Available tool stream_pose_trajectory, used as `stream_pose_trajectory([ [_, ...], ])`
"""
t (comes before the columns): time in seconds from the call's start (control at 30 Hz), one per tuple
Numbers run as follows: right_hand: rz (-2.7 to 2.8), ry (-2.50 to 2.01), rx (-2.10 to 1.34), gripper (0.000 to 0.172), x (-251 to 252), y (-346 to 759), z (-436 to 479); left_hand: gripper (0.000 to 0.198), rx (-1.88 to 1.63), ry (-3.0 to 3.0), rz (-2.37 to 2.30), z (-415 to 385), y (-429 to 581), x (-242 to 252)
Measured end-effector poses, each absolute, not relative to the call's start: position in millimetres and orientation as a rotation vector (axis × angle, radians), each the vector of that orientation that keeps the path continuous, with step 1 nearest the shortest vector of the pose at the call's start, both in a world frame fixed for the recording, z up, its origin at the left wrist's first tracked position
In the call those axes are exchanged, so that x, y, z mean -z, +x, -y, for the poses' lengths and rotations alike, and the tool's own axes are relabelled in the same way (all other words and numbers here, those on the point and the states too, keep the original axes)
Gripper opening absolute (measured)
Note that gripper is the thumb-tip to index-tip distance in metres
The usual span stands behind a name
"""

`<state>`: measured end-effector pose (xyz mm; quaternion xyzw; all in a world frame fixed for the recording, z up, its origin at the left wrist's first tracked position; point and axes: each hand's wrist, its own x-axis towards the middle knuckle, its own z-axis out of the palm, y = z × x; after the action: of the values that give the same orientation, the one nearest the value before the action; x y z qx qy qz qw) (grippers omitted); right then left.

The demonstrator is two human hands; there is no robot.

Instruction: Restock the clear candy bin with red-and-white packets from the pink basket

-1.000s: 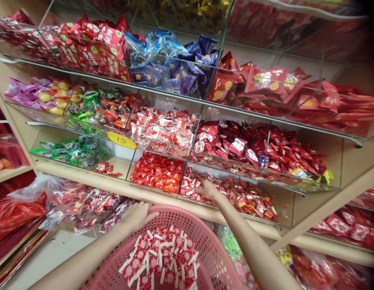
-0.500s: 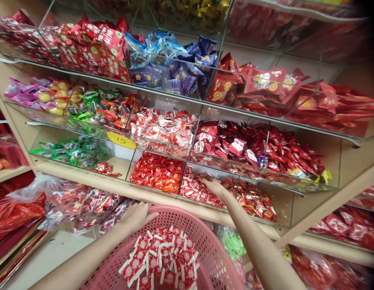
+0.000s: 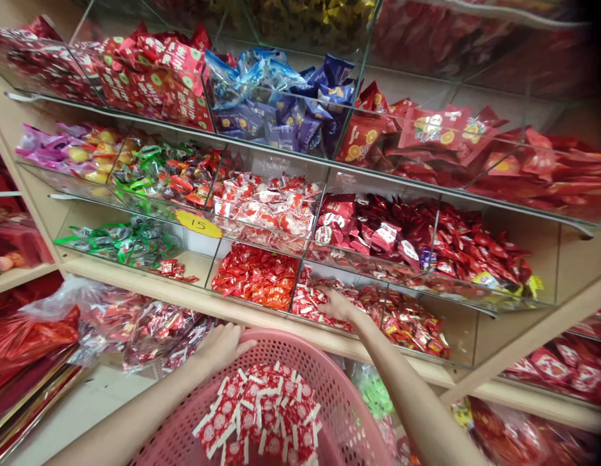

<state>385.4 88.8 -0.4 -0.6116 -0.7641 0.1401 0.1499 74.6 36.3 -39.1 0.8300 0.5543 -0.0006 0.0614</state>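
Small red-and-white wrapped candies (image 3: 310, 301) fill a clear bin (image 3: 294, 292) on the lowest row. Our right hand (image 3: 337, 304) rests among them, fingers buried, so we cannot tell its grip. Our left hand (image 3: 223, 346) curls over the rim of the pink basket (image 3: 305, 353), which is heaped with the same candies.

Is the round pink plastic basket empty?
No, the round pink plastic basket holds a pile of small red-and-white wrapped candy packets, and the left hand holds its rim.
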Motion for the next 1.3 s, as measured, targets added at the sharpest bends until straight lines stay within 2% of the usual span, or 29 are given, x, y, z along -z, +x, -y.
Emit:
stream_pose_trajectory([
  [0.13, 2.232, -1.679, -0.419, 0.06, 2, 388, -93, 0.049, 0.006, 2.506, -1.678, -36, 75, 38],
  [0.33, 2.259, -1.667, -0.337, 0.047, 4, 389, -93, 0.048, -0.012, 2.512, -1.667, -39, 76, 41],
  [0.5, 2.019, -1.547, -0.321, 0.043, -4, 386, -86, 0.051, -0.011, 2.525, -1.665, -38, 75, 41],
  [0.7, 1.745, -1.439, -0.331, 0.039, -37, 364, -48, 0.054, -0.004, 2.539, -1.656, -36, 75, 38],
  [0.83, 1.958, -1.282, -0.518, 0.031, -49, 322, -4, 0.056, -0.01, 2.539, -1.657, -36, 77, 40],
  [0.97, 2.343, -1.189, -0.798, 0.026, -25, 279, 24, 0.057, -0.001, 2.527, -1.676, -36, 77, 41],
  [1.13, 2.652, -1.664, -0.588, 0.028, 15, 261, 34, 0.058, 0.0, 2.537, -1.675, -33, 74, 40],
  [1.3, 2.819, -1.756, -0.643, 0.029, 25, 254, 50, 0.057, 0.006, 2.53, -1.674, -33, 72, 38],
])
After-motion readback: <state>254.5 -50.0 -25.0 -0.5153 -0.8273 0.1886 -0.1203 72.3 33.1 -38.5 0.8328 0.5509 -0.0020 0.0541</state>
